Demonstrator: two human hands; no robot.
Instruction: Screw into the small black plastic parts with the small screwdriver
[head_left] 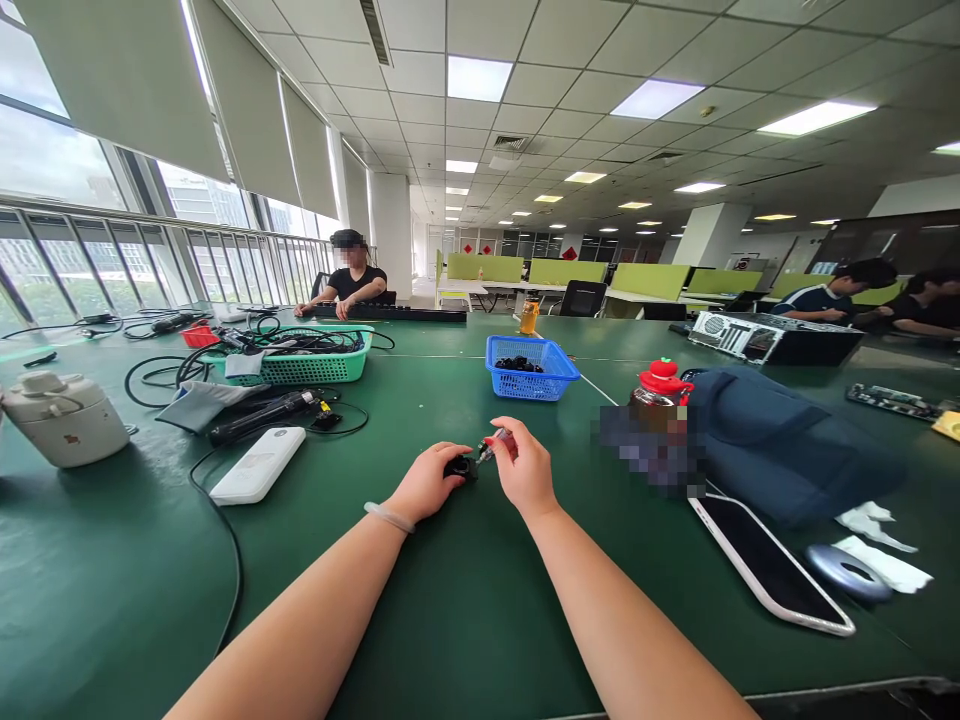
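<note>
The green table (465, 600) spread wide under both forearms, with a blue basket (529, 385) of dark pieces standing well beyond the hands. Near the middle the left hand (424, 484) lay curled, fingers closed on a small black part (460, 466) resting on the tabletop, while the right hand (525, 470) pinched a slim screwdriver (495, 443), tip at that part. The part looked light, rigid and apt to skid (its shape was too small to make out), so it seemed best gripped by its sides and pressed down.
</note>
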